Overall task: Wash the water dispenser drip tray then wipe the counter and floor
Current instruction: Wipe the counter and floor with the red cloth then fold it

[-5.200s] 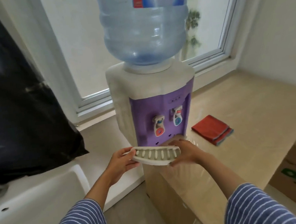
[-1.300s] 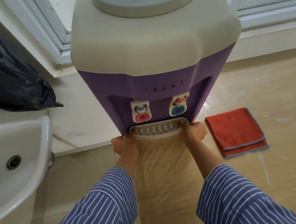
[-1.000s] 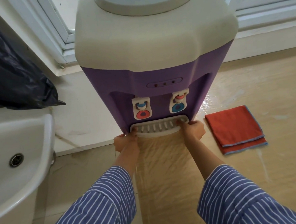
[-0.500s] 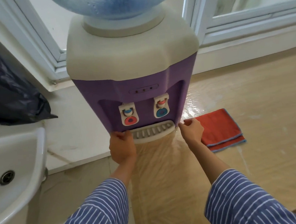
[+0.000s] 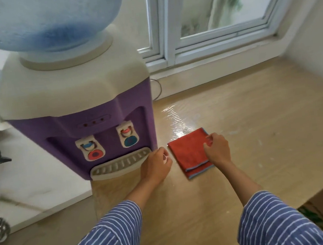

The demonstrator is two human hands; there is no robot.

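A folded red cloth (image 5: 189, 152), likely soft and light, lies right of the dispenser (image 5: 79, 103); its edge is touched by loosely curled right hand (image 5: 217, 148); left hand (image 5: 157, 165) hangs relaxed, holding nothing.

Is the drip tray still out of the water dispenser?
No, the drip tray sits slotted in the base of the water dispenser beneath the two taps.

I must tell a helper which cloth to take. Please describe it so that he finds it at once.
Find the purple dispenser on the counter. Just right of its drip tray lies a folded cloth, under the right hand. It is red with blue edging.
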